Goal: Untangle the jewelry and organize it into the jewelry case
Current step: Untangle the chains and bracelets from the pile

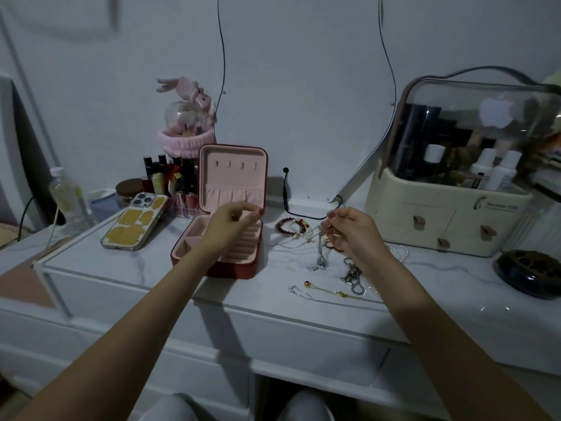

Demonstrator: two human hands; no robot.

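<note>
The red jewelry case (243,270) stands open on the white dresser top, showing its pink lining and ring rolls. Above its tray, my left hand (233,223) hovers with thumb and forefinger pinched together; what is between them is too small to see. To the right, my right hand (349,229) pinches a silver chain (320,253) that hangs down to a pendant on the top. A thin chain (288,243) runs left from that hand. Beaded bracelets (293,226), a gold chain (331,291), a chunky silver chain (352,276) and a pearl strand (400,252) lie around it.
A phone (135,221) lies left of the case, with lipsticks (173,180) and a clear bottle (68,196) behind it. A cream cosmetic organizer (449,220) fills the back right, a dark round dish (528,273) the right edge. A mirror leans against the wall.
</note>
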